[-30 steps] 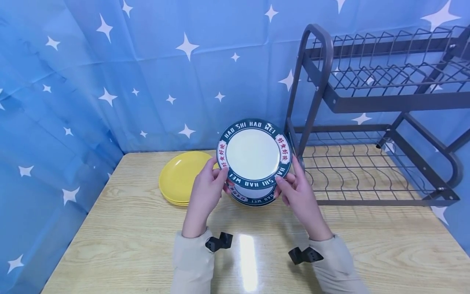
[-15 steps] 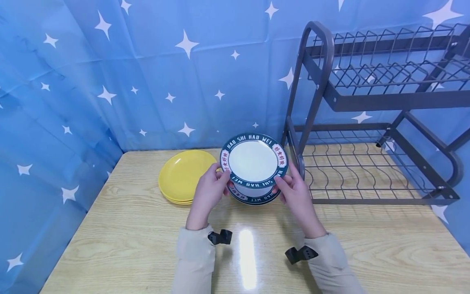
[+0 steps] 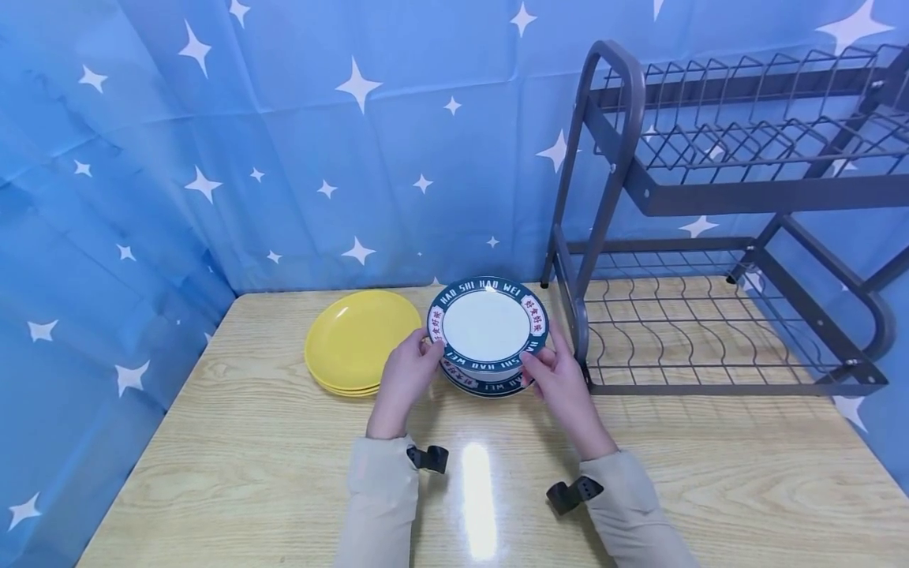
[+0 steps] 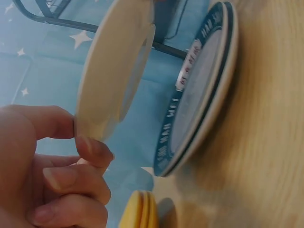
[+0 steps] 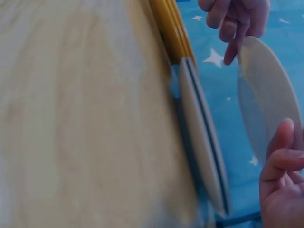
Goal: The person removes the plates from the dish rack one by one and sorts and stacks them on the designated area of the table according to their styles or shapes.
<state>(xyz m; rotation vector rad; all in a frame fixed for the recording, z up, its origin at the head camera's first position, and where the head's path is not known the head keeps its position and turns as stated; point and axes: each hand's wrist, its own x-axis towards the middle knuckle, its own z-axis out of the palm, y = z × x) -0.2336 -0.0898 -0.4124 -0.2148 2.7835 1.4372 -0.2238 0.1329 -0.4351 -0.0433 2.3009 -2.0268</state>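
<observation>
Between my two hands I hold a white plate with a dark green lettered rim [image 3: 486,325], raised over a short stack of matching plates [image 3: 490,386]. My left hand [image 3: 406,371] pinches its left edge between thumb and fingers. My right hand [image 3: 561,379] pinches the opposite edge. In the left wrist view a gap shows between the held plate's pale underside [image 4: 107,71] and the stacked plates [image 4: 202,90] on the table. The right wrist view shows the same gap, with both hands at the held plate's rim [image 5: 270,90].
A stack of yellow plates [image 3: 362,339] lies just left of the green-rimmed ones on the wooden table [image 3: 270,473]. To the right stands a dark two-tier wire rack [image 3: 614,173]. A blue star-patterned curtain [image 3: 298,158] hangs behind the table.
Both hands have lowered the held plate toward the stack beneath it, so it now covers more of that stack in the head view. The yellow plates and the rack stay in place.
</observation>
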